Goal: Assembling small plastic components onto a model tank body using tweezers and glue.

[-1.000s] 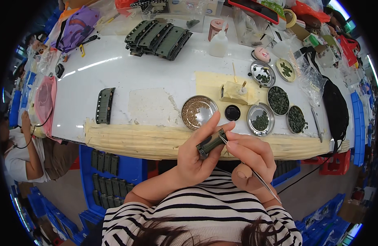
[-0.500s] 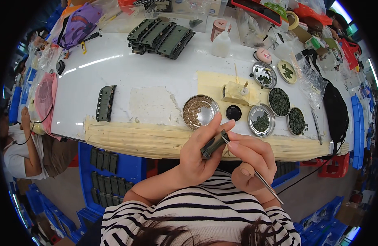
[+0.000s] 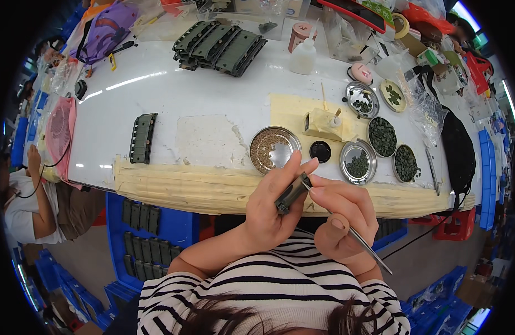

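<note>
Stretching across most of the scene, a white table [image 3: 112, 106] has beige tape padding [image 3: 213, 187] along its near edge. At the left, another person in a white top [image 3: 26, 215] sits beside it. Below the near edge, left of the wearer, a blue tray [image 3: 176, 218] holds rows of dark green segments [image 3: 148, 248]. A black bag [image 3: 456, 148] lies at the right end. On the far side, left of the middle, rests a stack of ridged green strips [image 3: 218, 47], with one lone strip [image 3: 142, 138] apart from it, nearer and to the left

The person's left hand [image 3: 266, 209] is at the near edge, thumb and fingers curled closely round a dark green piece. The right hand [image 3: 347, 218] is just right of it, its fingers pinched together on tweezers. Beyond the hands stands a steel dish [image 3: 282, 152] of brown bits; to the right is another dish [image 3: 355, 148] with dark green bits. The slim metal tweezers [image 3: 369, 251] slant from near right up to the green piece [image 3: 291, 194], held tilted over the table's near edge. Their tips meet its far end, though whether they grip anything cannot be told. Between the dishes lies a round black cap [image 3: 320, 151]
</note>
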Motion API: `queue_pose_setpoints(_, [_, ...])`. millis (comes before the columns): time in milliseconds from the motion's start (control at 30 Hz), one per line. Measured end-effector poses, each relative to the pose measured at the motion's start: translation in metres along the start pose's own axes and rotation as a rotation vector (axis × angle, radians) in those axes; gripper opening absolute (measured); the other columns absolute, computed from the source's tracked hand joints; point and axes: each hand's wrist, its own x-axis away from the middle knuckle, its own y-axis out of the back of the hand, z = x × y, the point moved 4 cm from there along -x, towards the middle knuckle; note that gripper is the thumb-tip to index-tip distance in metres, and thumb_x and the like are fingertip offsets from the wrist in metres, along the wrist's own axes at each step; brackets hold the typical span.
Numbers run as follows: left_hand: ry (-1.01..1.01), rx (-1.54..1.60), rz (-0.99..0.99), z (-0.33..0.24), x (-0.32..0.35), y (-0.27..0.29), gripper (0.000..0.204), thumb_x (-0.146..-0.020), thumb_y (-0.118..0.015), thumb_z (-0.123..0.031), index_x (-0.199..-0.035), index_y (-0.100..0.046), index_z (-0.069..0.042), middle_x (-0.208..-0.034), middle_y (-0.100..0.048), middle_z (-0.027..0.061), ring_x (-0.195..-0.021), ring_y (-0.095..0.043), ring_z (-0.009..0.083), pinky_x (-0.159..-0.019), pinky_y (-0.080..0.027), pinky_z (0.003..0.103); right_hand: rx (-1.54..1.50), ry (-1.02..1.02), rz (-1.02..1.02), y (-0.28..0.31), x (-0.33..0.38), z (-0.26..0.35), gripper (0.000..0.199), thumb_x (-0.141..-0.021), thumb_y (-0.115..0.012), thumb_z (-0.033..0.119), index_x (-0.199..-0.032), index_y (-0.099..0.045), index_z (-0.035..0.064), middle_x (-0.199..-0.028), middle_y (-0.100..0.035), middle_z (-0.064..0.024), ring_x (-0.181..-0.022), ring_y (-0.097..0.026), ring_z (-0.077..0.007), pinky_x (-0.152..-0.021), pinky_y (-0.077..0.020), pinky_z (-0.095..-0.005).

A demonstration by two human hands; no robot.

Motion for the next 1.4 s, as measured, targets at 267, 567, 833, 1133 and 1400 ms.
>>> queue_pose_setpoints(267, [0.028,0.01,0.015,-0.001,-0.001,0.001,0.058,-0.084,-0.058,0.01,-0.138,-0.037,0.011,-0.12,-0.062,0.0218,-0.08,-0.058,0.0242,-0.076,-0.048,0.03,0.003,-0.022,0.051,0.003,-0.005,0.001,0.025,-0.081,-0.065,0.005,-0.106,-0.067,-0.002,-0.105,-0.065,-0.0189,-0.087,-0.068,-0.0274,-0.073,-0.0565,-0.0317])
queue_pose_setpoints(567, [0.229,0.171,0.096,-0.002,-0.002,0.005,0.056,-0.09,-0.053,0.006,-0.142,-0.031,0.009,-0.124,-0.061,0.0185,-0.09,-0.06,0.0177,-0.083,-0.047,0.027,-0.035,-0.052,0.016,0.003,-0.006,-0.003,0.025,-0.09,-0.061,0.016,-0.107,-0.067,-0.0013,-0.104,-0.065,-0.0181,-0.084,-0.067,-0.0251,-0.074,-0.0549,-0.0312])
queue_pose_setpoints(833, [0.581,0.626,0.201,-0.003,-0.01,0.011,0.055,-0.096,-0.049,-0.001,-0.147,-0.027,0.002,-0.114,-0.06,0.0082,-0.103,-0.059,0.0121,-0.092,-0.046,0.027,-0.31,-0.176,-0.077,0.003,-0.003,-0.021,0.035,-0.1,-0.047,0.026,-0.108,-0.066,-0.0021,-0.099,-0.061,-0.014,-0.076,-0.063,-0.0173,-0.07,-0.0516,-0.0283])
queue_pose_setpoints(1133, [0.607,0.657,0.187,-0.003,-0.01,0.01,0.055,-0.096,-0.049,-0.002,-0.146,-0.026,0.004,-0.117,-0.059,0.0097,-0.103,-0.059,0.0119,-0.092,-0.046,0.026,-0.237,-0.168,-0.011,0.008,-0.006,-0.02,0.026,-0.096,-0.053,0.016,-0.108,-0.067,-0.0015,-0.098,-0.062,-0.0139,-0.077,-0.063,-0.0179,-0.07,-0.0515,-0.0284])
queue_pose_setpoints(1400, [0.449,0.48,0.233,-0.006,-0.013,0.012,0.056,-0.096,-0.05,-0.001,-0.147,-0.026,0.004,-0.113,-0.06,0.0089,-0.102,-0.057,0.011,-0.091,-0.044,0.024,-0.152,-0.114,0.024,0.007,-0.009,-0.016,0.027,-0.081,-0.063,0.002,-0.107,-0.068,0.0004,-0.102,-0.064,-0.013,-0.08,-0.063,-0.019,-0.071,-0.0522,-0.0285])
